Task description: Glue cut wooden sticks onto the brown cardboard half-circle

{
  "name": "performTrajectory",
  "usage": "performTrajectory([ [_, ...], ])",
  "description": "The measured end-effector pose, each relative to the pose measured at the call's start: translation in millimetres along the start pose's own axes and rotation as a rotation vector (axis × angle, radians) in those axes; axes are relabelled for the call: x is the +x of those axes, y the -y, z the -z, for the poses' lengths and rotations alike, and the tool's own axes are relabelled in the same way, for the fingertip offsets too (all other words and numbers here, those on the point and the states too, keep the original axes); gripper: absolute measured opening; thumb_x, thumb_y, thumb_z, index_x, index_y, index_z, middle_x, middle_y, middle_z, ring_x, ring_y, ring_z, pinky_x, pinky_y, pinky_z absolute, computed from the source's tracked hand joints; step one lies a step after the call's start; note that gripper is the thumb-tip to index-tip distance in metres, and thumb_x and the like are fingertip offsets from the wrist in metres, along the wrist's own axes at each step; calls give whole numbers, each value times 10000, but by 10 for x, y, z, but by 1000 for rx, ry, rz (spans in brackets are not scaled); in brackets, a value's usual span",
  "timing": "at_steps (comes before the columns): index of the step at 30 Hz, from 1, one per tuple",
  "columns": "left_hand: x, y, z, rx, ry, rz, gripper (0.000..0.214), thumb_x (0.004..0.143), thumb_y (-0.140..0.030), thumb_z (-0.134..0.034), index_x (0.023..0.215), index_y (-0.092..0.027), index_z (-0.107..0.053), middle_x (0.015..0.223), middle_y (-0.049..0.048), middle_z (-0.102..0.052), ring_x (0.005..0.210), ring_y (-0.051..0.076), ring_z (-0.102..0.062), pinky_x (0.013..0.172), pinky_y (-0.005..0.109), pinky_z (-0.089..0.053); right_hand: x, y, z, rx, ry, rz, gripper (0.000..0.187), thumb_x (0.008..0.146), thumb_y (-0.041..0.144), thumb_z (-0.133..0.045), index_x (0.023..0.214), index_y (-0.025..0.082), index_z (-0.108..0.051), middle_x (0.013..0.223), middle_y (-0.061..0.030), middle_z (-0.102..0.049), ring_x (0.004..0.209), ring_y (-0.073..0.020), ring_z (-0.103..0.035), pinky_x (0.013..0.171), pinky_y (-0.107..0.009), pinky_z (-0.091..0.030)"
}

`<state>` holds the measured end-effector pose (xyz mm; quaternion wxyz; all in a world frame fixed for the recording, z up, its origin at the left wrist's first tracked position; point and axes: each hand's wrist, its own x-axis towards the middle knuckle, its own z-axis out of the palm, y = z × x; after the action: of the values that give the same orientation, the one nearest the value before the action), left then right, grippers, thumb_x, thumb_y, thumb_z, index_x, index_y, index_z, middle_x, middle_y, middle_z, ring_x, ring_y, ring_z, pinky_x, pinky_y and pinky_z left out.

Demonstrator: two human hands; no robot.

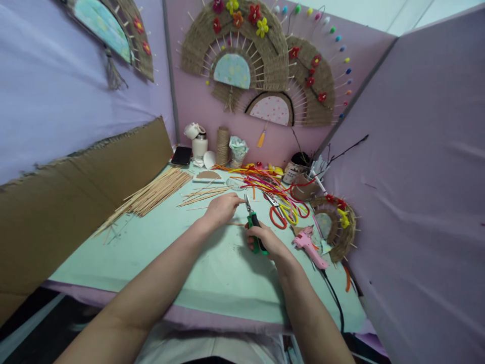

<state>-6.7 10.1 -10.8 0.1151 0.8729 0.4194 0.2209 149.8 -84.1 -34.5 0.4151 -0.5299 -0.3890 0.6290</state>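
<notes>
My right hand (263,238) is wrapped round the green and black handles of a pair of pliers (253,220), whose metal jaws point away from me. Close to the jaws, on their left side, my left hand (223,209) is closed with its index finger reaching to them. What its fingertips hold, if anything, is too small to make out. Thin wooden sticks (206,194) lie just beyond my left hand. Orange-handled scissors (278,216) rest to the right of the pliers, beside a heap of coloured pipe cleaners (267,183).
A pile of sticks (155,189) lies left, beside an upright cardboard sheet (94,177). On the right are a pink glue gun (309,246) with a black cord and a woven fan (343,222). Twine (223,144) and a jar (199,146) stand behind. Woven fans (276,55) hang on the wall.
</notes>
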Motion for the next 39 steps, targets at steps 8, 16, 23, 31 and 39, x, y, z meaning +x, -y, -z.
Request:
performTrajectory([
  [8, 6, 40, 45, 28, -6, 72, 355, 924, -156, -443, 1135, -223, -722, 1125, 60, -716, 1037, 206, -648, 837, 269, -485, 94, 67, 28, 247, -51, -42, 282, 522, 188, -617, 732, 215, -431, 550, 97, -357, 452, -44, -248, 408, -178, -175],
  [16, 87, 408, -125, 25, -55, 180, 320, 896, -129, -466, 1082, -189, -719, 1141, 83, -708, 1083, 237, -622, 922, 330, -471, 73, 114, 50, 413, -65, 6, 352, 534, 215, -660, 848, 214, -502, 622, 68, -478, 506, -77, -368, 463, -219, -301],
  [23, 73, 320, -204, 19, -127, 170, 281, 877, -156, -548, 1113, -174, -699, 1169, 98, -656, 1147, 244, -566, 1018, 365, -426, 55, 167, 134, 551, -84, 132, 355, 553, 202, -671, 866, 218, -505, 644, 67, -482, 522, -80, -388, 491, -229, -333],
  [31, -52, -194, -545, 27, 235, 24, 170, 863, -208, -572, 921, -154, -723, 985, 112, -669, 1019, 246, -600, 887, 327, -461, -8, 246, 188, 605, -72, 290, 285, 612, 242, -649, 857, 240, -505, 707, 46, -479, 568, -104, -423, 523, -261, -380],
  [39, -32, -107, -463, 19, 116, 112, 133, 891, -186, -539, 924, -152, -664, 967, 108, -656, 955, 236, -599, 838, 329, -454, -26, 230, 146, 542, -72, 314, 321, 621, 272, -650, 918, 249, -529, 732, 39, -503, 585, -115, -450, 550, -280, -405],
])
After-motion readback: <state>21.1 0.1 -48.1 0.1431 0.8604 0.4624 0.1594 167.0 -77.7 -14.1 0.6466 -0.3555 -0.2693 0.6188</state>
